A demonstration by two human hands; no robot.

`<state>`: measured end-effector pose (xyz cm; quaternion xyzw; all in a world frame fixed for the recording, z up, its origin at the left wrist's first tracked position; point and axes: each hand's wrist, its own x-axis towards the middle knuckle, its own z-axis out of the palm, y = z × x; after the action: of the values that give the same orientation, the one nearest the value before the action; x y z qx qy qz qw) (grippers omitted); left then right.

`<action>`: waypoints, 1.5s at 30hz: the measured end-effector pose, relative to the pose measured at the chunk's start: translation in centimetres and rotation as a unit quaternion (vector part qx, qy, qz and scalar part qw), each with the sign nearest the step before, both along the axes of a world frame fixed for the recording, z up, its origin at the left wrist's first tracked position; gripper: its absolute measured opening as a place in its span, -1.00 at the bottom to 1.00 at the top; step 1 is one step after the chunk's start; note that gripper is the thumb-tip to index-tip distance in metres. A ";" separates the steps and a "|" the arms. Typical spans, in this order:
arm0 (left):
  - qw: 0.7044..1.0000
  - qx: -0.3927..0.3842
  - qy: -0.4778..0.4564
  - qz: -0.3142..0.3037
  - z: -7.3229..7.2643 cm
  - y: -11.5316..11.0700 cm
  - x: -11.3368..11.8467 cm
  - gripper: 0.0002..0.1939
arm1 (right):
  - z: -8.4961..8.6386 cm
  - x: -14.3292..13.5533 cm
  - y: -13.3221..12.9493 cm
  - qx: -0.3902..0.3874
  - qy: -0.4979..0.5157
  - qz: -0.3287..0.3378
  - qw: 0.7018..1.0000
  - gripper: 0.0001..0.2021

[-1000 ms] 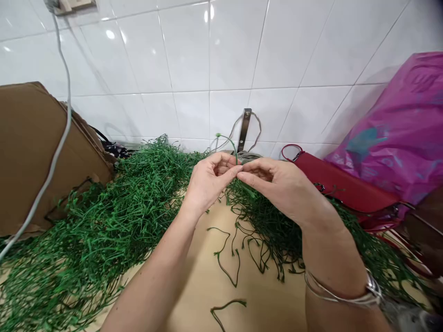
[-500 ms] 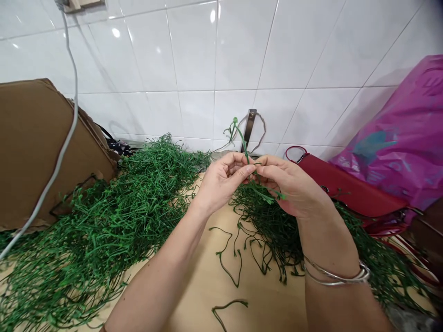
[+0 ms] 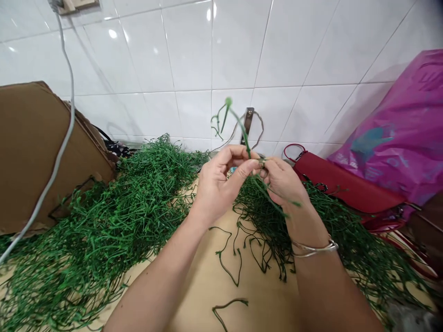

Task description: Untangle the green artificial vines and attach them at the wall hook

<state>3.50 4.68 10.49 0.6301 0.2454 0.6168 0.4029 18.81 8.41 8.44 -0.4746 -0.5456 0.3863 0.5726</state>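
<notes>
Between both hands, above the table, is a thin green plastic plant stem [image 3: 243,131] with small side shoots and a pale knob at its top. My left hand [image 3: 221,177] pinches it between thumb and fingers. Just to the right, my right hand [image 3: 282,177] is closed, its fingertips pressed together on a part of the same stem. Loose stem ends hang below the fingers, partly blurred. Behind my right hand lies a dark green heap of stems [image 3: 263,216]. On the left spreads a bigger, brighter heap of green stems [image 3: 128,207].
A cardboard box [image 3: 38,152] stands at left, with a grey cable [image 3: 62,152] hanging before it. At right are a red handbag [image 3: 346,184] and a pink plastic bag [image 3: 387,133]. White tiled wall [image 3: 194,55] closes off the back. Single stems lie on the wooden table [image 3: 256,299].
My right hand has shifted slightly left and turned, its wrist further in. The stem's top has risen and moved left, and its lower ends now hang further right.
</notes>
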 end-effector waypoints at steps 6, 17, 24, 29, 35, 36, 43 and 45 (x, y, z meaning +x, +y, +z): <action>0.998 -0.054 -0.003 0.015 0.2 1.0 -0.8 -0.90 | 2.2 5.3 -1.2 0.001 -0.163 -0.105 0.981 -0.89; 0.997 -0.078 -0.021 0.002 -0.5 2.2 -1.1 -0.83 | 5.7 3.3 -5.8 0.055 -0.345 -0.153 0.924 -0.75; 0.998 -0.053 0.014 0.008 -0.1 1.9 -1.5 -0.79 | 3.4 -0.4 -4.2 0.073 -0.242 0.065 0.965 -0.81; 0.996 -0.073 -0.038 -0.029 -0.5 1.9 -0.9 -0.76 | 3.2 -1.1 -4.4 0.095 -0.283 -0.055 0.953 -0.91; 0.949 -0.231 -0.194 -0.093 -1.0 2.1 0.3 -0.79 | 3.0 -1.9 -4.4 0.103 -0.239 -0.076 0.963 -0.95; 0.940 -0.254 -0.213 -0.086 -1.0 2.3 0.2 -0.80 | 2.9 -1.7 -4.0 0.093 -0.216 -0.067 0.970 -0.95; 0.946 -0.227 -0.227 -0.043 -0.4 2.8 -1.5 -0.74 | 2.1 4.3 -2.6 0.058 -0.343 -0.161 0.924 -0.94; 0.958 -0.193 -0.206 -0.050 -0.5 2.7 -1.5 -0.74 | 2.4 6.4 -3.2 0.001 -0.493 -0.220 0.842 -0.91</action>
<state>2.03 7.41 9.95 0.4110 0.2397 0.6529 0.5893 25.22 5.17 10.89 -0.7091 -0.6376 -0.0352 0.2990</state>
